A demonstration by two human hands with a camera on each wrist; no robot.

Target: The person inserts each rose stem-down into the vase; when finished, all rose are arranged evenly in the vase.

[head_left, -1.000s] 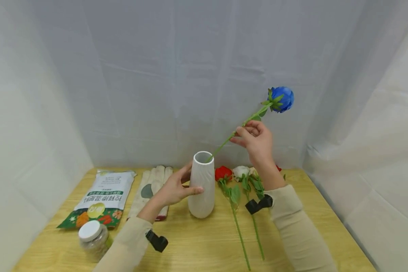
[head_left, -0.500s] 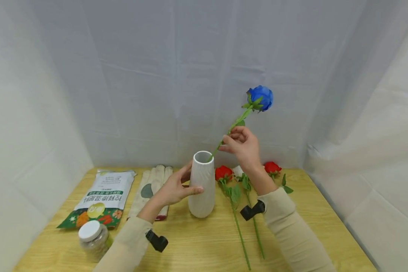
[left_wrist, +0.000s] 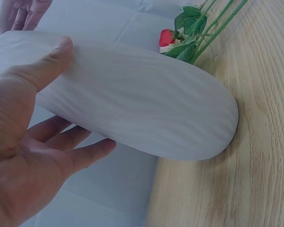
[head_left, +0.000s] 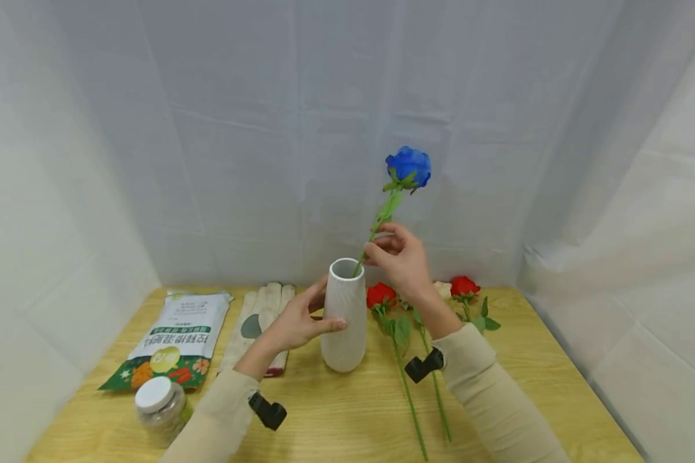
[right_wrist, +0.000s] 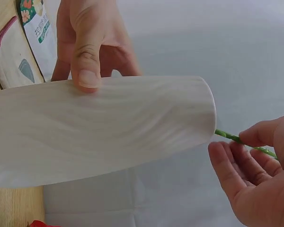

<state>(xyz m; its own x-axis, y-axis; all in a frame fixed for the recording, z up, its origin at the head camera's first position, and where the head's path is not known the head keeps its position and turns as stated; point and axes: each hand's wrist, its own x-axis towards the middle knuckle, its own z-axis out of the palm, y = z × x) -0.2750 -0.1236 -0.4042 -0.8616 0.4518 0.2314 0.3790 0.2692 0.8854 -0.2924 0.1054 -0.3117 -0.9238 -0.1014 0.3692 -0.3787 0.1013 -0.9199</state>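
Note:
A white ribbed vase [head_left: 344, 321] stands upright on the wooden table. My left hand [head_left: 298, 321] grips it from the left, thumb across the front and fingers around the far side, as the left wrist view also shows on the vase [left_wrist: 142, 99]. Above the rim, my right hand [head_left: 402, 260] pinches the green stem [right_wrist: 229, 136] of a blue rose [head_left: 408, 168] between thumb and fingers. The stem's lower end is inside the vase mouth, hidden by the wall. The bloom leans slightly right, well above the hand.
Right of the vase lie a red rose [head_left: 381, 295], a cream rose [head_left: 443, 289] and another red rose [head_left: 465, 286]; my right arm covers part of them. To the left are work gloves [head_left: 260, 321], a printed bag [head_left: 179, 334] and a white-lidded jar [head_left: 161, 408].
My right hand has moved left and down with the blue rose, its stem now steeper and deeper in the vase. The left hand and the vase have stayed in place.

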